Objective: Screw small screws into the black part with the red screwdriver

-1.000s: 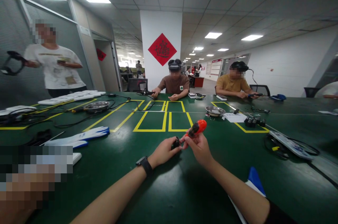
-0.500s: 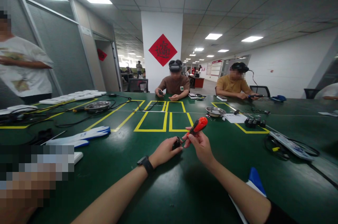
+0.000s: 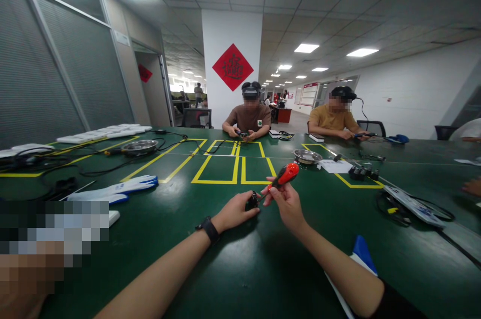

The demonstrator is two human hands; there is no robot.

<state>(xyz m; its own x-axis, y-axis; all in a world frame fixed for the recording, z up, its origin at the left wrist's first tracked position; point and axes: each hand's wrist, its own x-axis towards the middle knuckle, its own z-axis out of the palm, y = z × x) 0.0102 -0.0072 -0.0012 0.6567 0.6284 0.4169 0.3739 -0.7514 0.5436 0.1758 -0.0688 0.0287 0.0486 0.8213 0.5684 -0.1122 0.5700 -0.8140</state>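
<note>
My left hand (image 3: 236, 212), with a black watch on its wrist, grips a small black part (image 3: 252, 201) with a metallic top; its exact kind is too small to tell. In my right hand (image 3: 287, 203) is a screwdriver (image 3: 284, 176) with a red and black handle, tilted so the handle points up and to the right. Its thin shaft slants down toward the black part, and the tip meets it or lies very close. Both hands are just above the green table (image 3: 240, 269).
White-and-blue gloves (image 3: 116, 190) lie at left, another (image 3: 363, 259) beneath my right forearm. Metal bowls (image 3: 140, 146) (image 3: 307, 156) stand farther back. Black blocks (image 3: 363, 173) and a power strip (image 3: 415, 204) with cable are at right. Two people sit opposite; a blurred-out person is at lower left.
My hands hold nearly the same pose, with the screwdriver at the black part. The person standing at far left has gone from view. The person opposite has brought both hands together.
</note>
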